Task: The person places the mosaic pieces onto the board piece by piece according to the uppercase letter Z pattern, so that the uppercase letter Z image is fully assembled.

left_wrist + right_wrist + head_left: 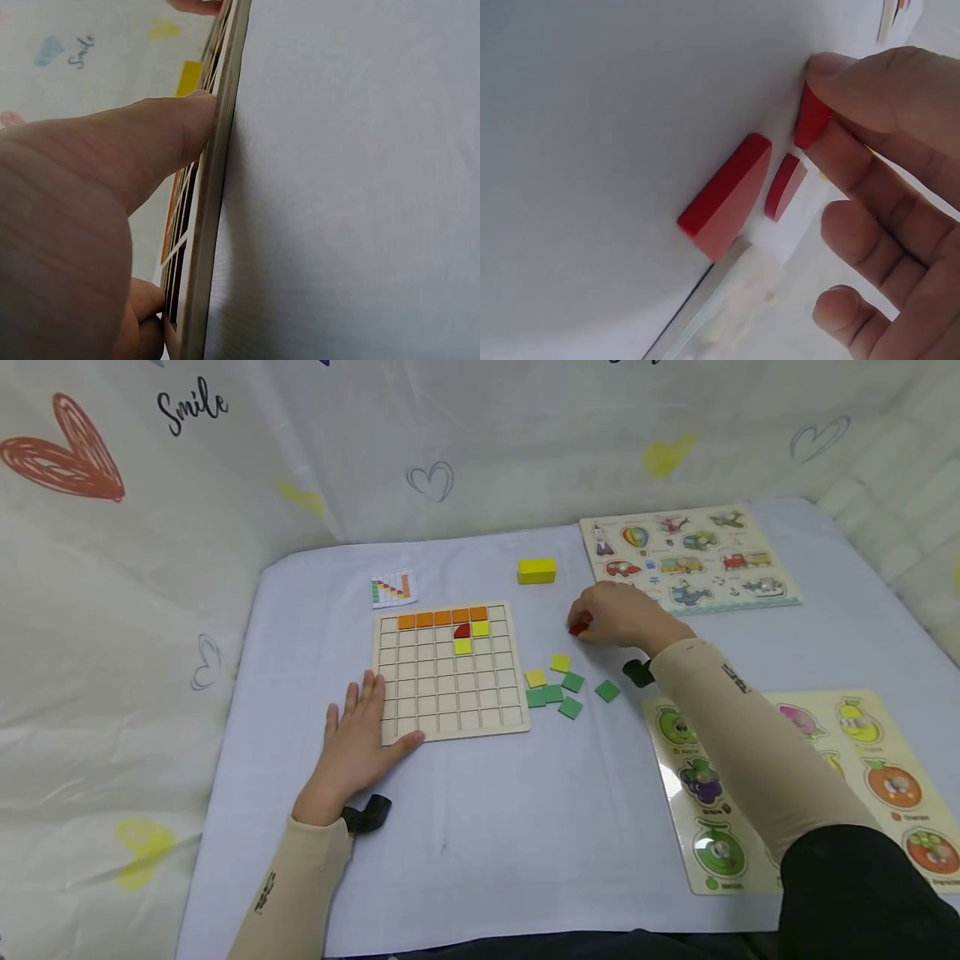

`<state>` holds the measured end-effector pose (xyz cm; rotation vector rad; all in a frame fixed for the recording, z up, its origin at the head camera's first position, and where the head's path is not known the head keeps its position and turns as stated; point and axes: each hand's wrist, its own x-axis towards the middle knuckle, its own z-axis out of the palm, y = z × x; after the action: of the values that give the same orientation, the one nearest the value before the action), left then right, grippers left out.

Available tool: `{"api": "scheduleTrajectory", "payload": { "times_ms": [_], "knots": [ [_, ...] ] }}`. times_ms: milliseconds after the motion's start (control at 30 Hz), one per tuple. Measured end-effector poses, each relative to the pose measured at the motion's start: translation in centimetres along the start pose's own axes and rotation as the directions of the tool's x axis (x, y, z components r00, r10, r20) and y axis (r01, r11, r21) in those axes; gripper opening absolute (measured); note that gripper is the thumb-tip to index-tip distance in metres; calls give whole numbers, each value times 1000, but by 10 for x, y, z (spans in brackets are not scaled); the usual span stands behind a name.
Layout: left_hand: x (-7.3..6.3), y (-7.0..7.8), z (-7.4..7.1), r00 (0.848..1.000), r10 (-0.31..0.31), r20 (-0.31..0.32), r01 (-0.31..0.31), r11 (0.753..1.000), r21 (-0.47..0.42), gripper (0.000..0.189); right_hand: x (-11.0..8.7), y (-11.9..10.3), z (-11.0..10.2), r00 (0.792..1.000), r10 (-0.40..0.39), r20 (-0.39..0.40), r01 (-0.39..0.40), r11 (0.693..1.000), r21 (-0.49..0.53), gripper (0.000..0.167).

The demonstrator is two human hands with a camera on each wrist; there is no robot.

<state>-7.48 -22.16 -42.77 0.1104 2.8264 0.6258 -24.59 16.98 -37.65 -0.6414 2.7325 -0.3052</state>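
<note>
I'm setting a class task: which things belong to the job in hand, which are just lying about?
Job: grid board, pattern card, red pieces, orange tiles, yellow tiles, green tiles.

Seemingly idle: vehicle puzzle board, fruit puzzle board, yellow block.

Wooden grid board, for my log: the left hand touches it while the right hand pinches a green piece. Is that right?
Not quite: the right hand pinches a red piece, as the right wrist view shows. The left hand does touch the wooden grid board.

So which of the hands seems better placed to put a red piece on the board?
Probably the right hand: it pinches a red piece to the right of the board. The left hand touches the board's near-left corner, farther from that piece.
</note>
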Motion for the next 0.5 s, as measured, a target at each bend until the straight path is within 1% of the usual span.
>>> {"api": "scheduleTrajectory", "payload": {
  "times_ms": [133, 233, 333, 500],
  "knots": [
    [0, 0, 0, 1000, -3, 0, 3, 1000, 1, 112, 6, -7, 2, 998, -52, -39, 52, 999, -1, 21],
    [0, 0, 0, 1000, -5, 0, 5, 1000, 0, 112, 12, -16, 2, 995, -93, -47, 93, 996, -3, 21],
    [1, 0, 0, 1000, -5, -2, 5, 1000, 0, 113, 19, -31, 2, 992, -122, -36, 122, 993, -3, 21],
    [2, 0, 1, 1000, -3, -7, 3, 1000, 1, 113, 32, -62, 3, 983, -180, -36, 181, 984, 5, 21]
  ]
}}
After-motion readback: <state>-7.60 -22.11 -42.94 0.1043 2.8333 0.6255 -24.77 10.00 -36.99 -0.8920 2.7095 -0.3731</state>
